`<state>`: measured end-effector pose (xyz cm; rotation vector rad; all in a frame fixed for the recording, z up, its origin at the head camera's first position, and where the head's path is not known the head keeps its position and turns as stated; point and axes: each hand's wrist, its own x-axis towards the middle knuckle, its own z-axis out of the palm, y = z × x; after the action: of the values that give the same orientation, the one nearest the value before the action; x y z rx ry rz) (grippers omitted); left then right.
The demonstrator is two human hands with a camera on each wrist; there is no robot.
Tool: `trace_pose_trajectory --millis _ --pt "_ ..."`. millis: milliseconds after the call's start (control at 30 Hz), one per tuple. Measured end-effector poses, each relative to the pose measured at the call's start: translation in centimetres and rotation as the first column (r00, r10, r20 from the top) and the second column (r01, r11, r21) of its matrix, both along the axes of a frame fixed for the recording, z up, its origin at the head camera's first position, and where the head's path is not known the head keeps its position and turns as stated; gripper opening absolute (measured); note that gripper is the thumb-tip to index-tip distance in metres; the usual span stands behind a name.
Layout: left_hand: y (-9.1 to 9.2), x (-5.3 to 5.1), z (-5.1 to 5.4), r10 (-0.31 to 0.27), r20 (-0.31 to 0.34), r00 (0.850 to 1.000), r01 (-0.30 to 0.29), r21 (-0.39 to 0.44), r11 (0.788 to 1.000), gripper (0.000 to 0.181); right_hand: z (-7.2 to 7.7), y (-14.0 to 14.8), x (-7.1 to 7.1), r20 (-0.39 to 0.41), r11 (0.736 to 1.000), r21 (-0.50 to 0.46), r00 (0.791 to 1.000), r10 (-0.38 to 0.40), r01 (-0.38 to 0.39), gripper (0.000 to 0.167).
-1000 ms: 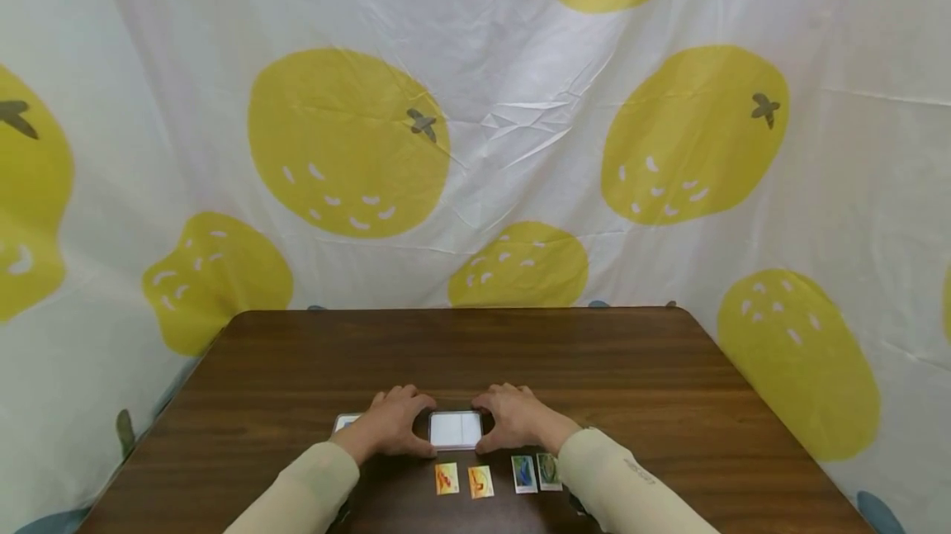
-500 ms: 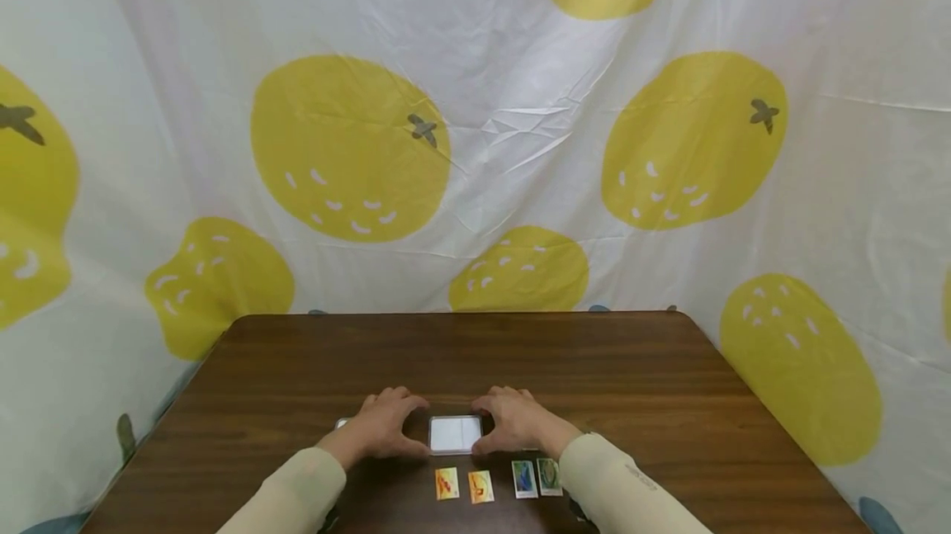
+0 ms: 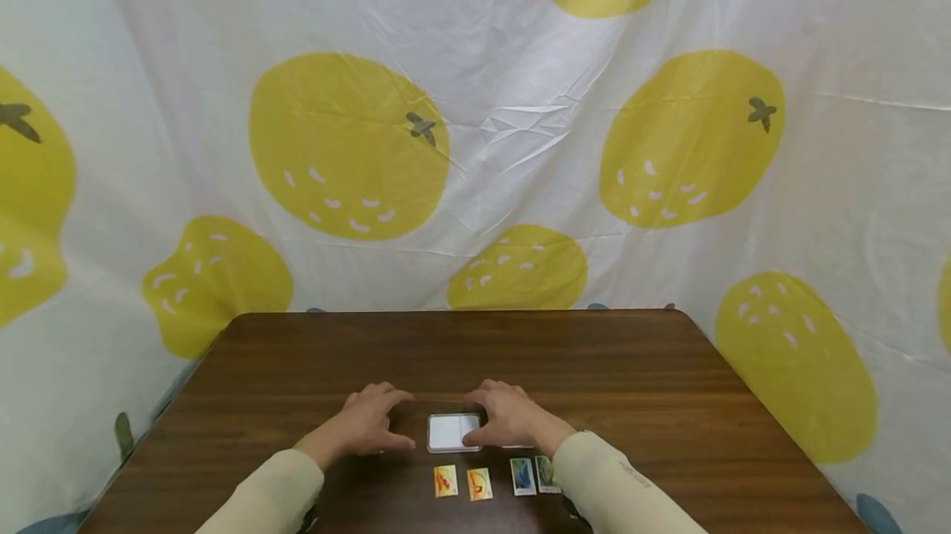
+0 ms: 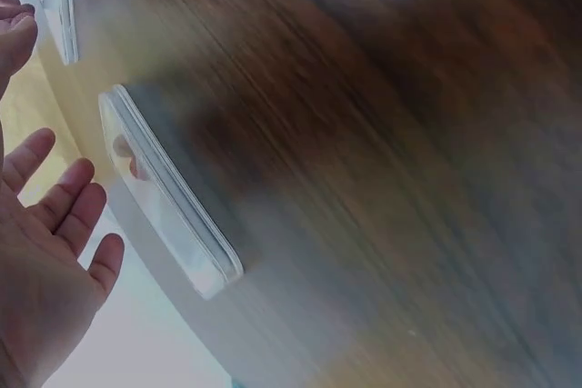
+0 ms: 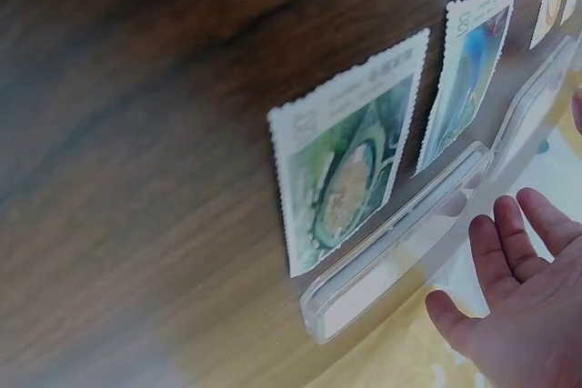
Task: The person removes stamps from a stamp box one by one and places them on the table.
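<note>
My left hand point(image 3: 364, 421) hovers with thumb and fingers spread, holding nothing. It covers most of a flat clear-and-white plastic case point(image 4: 173, 193), seen beside the fingers in the left wrist view. Between the hands lies a similar middle case point(image 3: 446, 432). My right hand point(image 3: 510, 418), fingers also spread, has its thumb over that case's right end; whether they touch I cannot tell. A third case point(image 5: 391, 256) lies below the right hand, mostly covered in the head view. Nearer me lie two orange stamps point(image 3: 446, 481), a blue stamp point(image 3: 522, 476) and a green stamp point(image 5: 350, 165).
The brown wooden table point(image 3: 461, 352) extends back to a white curtain point(image 3: 513, 63) printed with yellow fruit. My sleeves point(image 3: 624, 484) come in from the front, the right one close to the green stamp.
My left hand has moved left, away from the middle case and over the left one. The right hand has shifted slightly left, its thumb now overlapping the middle case. The stamps stay put.
</note>
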<state>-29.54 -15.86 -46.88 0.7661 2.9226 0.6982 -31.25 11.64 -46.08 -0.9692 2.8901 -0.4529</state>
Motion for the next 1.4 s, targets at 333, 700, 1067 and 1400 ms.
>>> trace_pose_trajectory --millis 333,700,1067,1400 --pt "-1.8 0.4 0.3 -0.005 0.001 1.0 0.005 0.037 0.999 0.07 0.0 -1.3 -0.2 -0.029 1.0 -0.009 0.999 0.013 -0.014 0.061" --pt "-4.9 1.2 -0.1 0.049 -0.017 0.999 -0.048 0.028 0.998 0.07 0.5 -3.7 0.3 -0.05 0.998 -0.03 0.997 0.052 -0.053 0.062" --pt "-8.7 2.1 -0.7 0.105 -0.004 0.994 -0.105 0.026 0.994 0.073 0.7 -6.5 0.5 -0.031 1.0 -0.011 0.999 0.028 -0.028 0.063" --pt "-10.4 2.2 -1.4 0.139 0.068 0.988 -0.141 0.019 0.99 0.075 0.4 -8.4 0.3 -0.027 1.0 -0.017 1.0 0.004 -0.004 0.063"
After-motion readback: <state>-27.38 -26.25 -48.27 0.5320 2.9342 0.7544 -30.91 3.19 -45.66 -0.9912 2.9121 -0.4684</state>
